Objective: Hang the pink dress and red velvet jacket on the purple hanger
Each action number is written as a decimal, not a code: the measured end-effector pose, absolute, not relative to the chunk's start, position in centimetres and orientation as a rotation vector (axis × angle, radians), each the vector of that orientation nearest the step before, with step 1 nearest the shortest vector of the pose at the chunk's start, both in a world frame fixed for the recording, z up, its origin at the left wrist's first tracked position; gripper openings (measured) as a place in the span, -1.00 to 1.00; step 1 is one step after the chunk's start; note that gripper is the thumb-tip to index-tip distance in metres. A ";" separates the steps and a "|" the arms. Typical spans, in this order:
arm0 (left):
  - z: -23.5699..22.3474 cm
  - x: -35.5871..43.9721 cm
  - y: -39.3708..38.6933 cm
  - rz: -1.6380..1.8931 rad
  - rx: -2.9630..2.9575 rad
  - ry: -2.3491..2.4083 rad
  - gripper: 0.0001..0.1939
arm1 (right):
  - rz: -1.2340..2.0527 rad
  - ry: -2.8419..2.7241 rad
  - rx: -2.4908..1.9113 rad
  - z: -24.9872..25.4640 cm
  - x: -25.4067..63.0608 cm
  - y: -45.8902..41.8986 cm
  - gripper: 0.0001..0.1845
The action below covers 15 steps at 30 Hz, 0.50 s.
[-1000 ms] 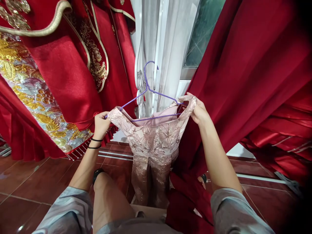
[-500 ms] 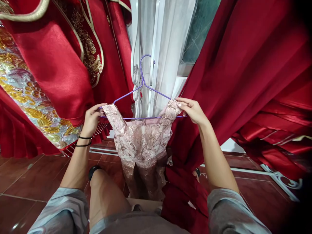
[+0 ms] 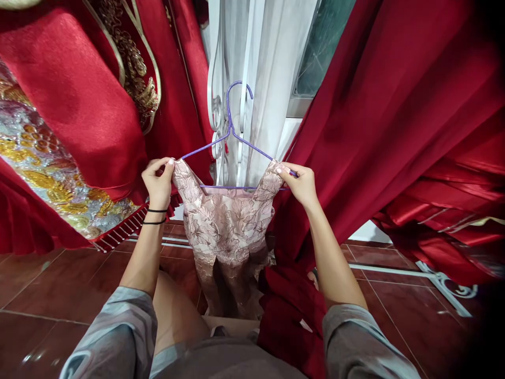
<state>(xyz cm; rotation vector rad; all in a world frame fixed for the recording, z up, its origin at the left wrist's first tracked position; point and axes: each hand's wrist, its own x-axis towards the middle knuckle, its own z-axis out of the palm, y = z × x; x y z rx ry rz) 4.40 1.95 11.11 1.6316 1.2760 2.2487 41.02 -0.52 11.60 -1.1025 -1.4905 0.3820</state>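
Note:
A pale pink brocade dress [image 3: 229,231] with a flower pattern hangs from a purple wire hanger [image 3: 232,134] in front of me. My left hand [image 3: 158,181] pinches the dress's left shoulder strap at the hanger's left end. My right hand [image 3: 300,181] pinches the right strap over the hanger's right end. Both hands are closed on the fabric. The hanger's hook points up, free of any rail. The skirt of the dress falls between my knees.
A red garment with gold embroidery [image 3: 79,121] hangs at the left. Dark red satin cloth [image 3: 394,121] drapes at the right and pools by my right knee. Behind the hanger are a white curtain [image 3: 264,68] and a window. The floor [image 3: 47,284] is red-brown tile.
Both hands drew closer together and rose a little. The dress's straps now sit square on the hanger's ends, and the hanger stands more upright.

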 end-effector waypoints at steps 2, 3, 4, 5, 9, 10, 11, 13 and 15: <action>10.8 4.5 2.0 2.220 1.681 1.349 -0.77 | 0.255 -1.536 -1.149 11.8 41.3 -1.2 -0.56; 10.5 4.5 2.1 2.202 1.713 1.389 -0.76 | 0.201 -1.540 -1.164 11.6 41.4 -1.8 -0.52; 10.2 4.5 2.2 2.187 1.745 1.430 -0.73 | 0.159 -1.521 -1.175 11.2 41.5 -2.5 -0.48; 9.8 4.5 2.3 2.181 1.767 1.468 -0.70 | 0.121 -1.477 -1.185 10.6 41.6 -3.4 -0.43; 7.0 4.3 2.9 2.256 1.718 1.472 -0.50 | 0.140 -1.237 -1.363 4.4 42.6 -8.6 -0.45; 6.1 4.3 3.0 2.271 1.671 1.441 -0.47 | 0.207 -1.186 -1.487 2.2 43.2 -10.3 -0.50; 5.0 4.2 3.0 2.266 1.609 1.411 -0.46 | 0.265 -1.141 -1.662 -0.1 44.2 -12.2 -0.56; 2.5 4.3 2.8 2.193 1.449 1.375 -0.48 | 0.346 -1.020 -2.006 -4.8 46.6 -16.3 -0.63; -0.3 4.6 2.0 2.066 1.289 1.370 -0.53 | 0.494 -0.827 -2.245 -8.9 49.3 -20.7 -0.72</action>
